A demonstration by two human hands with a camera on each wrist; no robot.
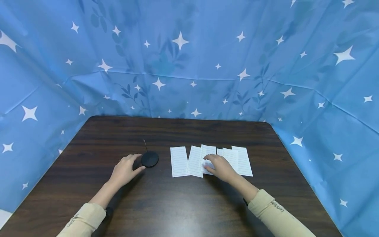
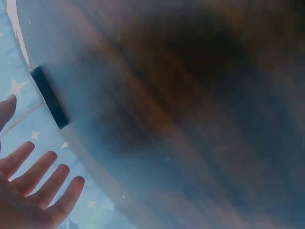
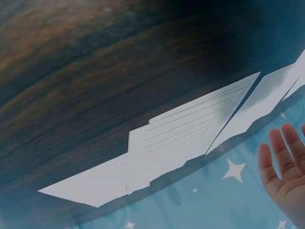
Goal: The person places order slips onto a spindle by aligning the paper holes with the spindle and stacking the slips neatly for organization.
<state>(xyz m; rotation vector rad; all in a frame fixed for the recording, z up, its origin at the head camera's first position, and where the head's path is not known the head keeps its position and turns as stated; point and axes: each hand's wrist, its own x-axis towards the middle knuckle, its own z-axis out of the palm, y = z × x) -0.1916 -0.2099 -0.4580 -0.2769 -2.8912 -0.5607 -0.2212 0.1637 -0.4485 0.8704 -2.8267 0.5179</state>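
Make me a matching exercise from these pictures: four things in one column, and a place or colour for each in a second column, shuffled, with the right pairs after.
Things:
1. Left hand
2. Right hand
3. Lined papers
4. Cloth backdrop

Places and colours:
A. White, in a row on the dark table
B. Blue with white stars
C. Over the lined papers
D. Beside the round black object

Pairs:
1-D
2-C
3-A
4-B
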